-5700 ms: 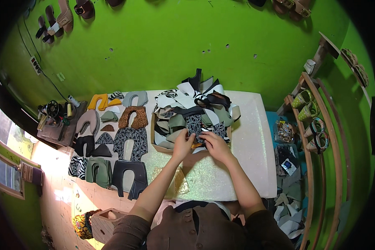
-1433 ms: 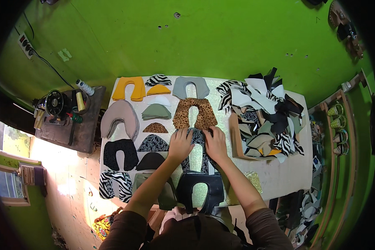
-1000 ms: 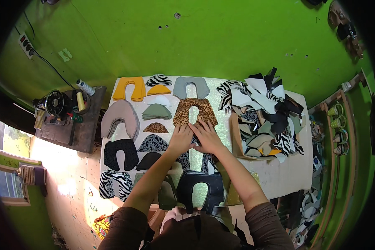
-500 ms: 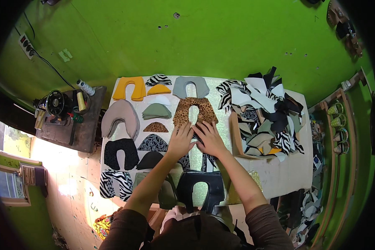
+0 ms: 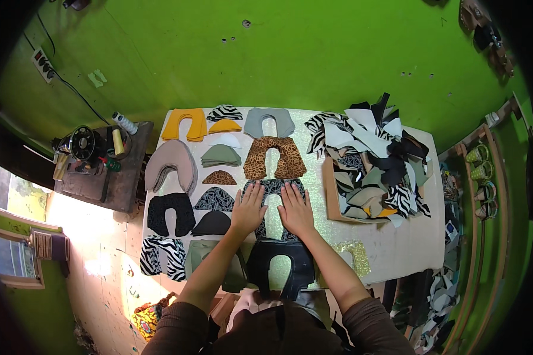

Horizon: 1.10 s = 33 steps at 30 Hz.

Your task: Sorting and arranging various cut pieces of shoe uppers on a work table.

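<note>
Pressing flat: left hand [image 5: 248, 210] and right hand [image 5: 296, 210], palms spread, gripping nothing, atop patterned piece [image 5: 272, 190] at desk [image 5: 397, 248] centre; long axis twelve-to-six, both equally near.

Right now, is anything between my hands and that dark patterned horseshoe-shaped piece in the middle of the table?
Nothing visible. The left hand and the right hand both lie flat, palms down, directly on the dark patterned piece, just below the leopard-print piece.
</note>
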Motion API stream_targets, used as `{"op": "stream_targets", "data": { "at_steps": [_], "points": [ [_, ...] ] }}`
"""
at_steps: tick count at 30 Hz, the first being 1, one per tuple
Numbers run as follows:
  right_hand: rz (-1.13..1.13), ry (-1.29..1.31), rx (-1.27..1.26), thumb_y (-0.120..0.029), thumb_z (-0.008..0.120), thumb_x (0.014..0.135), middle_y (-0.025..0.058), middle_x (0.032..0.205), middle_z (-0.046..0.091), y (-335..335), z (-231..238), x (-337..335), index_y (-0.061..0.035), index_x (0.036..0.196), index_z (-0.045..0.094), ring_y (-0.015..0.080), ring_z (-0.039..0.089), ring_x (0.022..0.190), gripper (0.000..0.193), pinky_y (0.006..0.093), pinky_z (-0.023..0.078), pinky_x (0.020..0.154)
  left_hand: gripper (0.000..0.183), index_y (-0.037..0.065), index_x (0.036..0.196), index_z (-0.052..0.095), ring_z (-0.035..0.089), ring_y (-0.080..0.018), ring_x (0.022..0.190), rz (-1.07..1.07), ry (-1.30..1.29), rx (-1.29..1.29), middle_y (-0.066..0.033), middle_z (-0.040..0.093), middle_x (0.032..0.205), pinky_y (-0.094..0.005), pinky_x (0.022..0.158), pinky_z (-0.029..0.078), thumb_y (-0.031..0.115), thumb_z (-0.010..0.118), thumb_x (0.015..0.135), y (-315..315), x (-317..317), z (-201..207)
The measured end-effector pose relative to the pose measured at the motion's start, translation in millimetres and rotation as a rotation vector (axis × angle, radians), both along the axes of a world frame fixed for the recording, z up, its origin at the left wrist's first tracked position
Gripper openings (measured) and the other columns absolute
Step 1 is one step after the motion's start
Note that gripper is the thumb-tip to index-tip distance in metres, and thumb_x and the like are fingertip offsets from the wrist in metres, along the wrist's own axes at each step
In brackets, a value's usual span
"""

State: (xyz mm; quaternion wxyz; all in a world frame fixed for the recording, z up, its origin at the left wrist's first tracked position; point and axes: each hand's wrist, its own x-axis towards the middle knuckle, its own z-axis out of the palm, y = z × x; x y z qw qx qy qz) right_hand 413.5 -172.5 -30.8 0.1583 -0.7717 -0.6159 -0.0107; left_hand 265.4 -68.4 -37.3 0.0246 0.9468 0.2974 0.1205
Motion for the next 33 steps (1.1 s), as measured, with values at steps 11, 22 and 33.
{"op": "stream_targets", "data": {
  "at_steps": [11, 22, 33],
  "points": [
    [0.153, 0.055, 0.181, -0.023, 0.052, 0.085, 0.0092, 0.132, 0.043, -43.0, 66.2, -0.2, -0.0094, 0.122, 0.05, 0.0283, 0.032, 0.128, 0.04, 0.0545, 0.021, 0.104, 0.049, 0.004, 0.127, 0.043, 0.032, -0.0317, 0.128, 0.105, -0.15, -0.115, -0.017, 0.034, 0.138, -0.0501, 0.104, 0.023, 0.027, 0.051, 0.084, -47.7, 25.5, 61.9],
    [0.032, 0.178, 0.436, -0.019, 0.064, 0.079, 0.0023, 0.065, 0.06, -132.4, 129.3, 120.3, -0.0076, 0.072, 0.061, 0.021, 0.058, 0.072, 0.014, 0.043, 0.038, 0.09, 0.028, 0.004, 0.104, 0.058, 0.051, -0.0292, 0.102, -0.061, -0.453, -0.159, -0.0107, 0.057, 0.103, -0.0439, 0.093, 0.034, 0.015, 0.058, 0.079, -123.9, 134.0, 121.2],
    [-0.33, -0.004, -0.006, -0.023, 0.068, 0.072, 0.0098, 0.094, 0.056, -188.8, 119.4, 244.6, -0.0053, 0.107, 0.056, 0.029, 0.053, 0.09, 0.041, 0.0388, 0.041, 0.078, 0.017, 0.004, 0.09, 0.06, 0.056, -0.0291, 0.084, -0.209, -0.412, -0.314, -0.0116, 0.059, 0.088, -0.0391, 0.076, 0.042, 0.015, 0.056, 0.078, -189.9, 223.8, 115.6]
  ]
}}
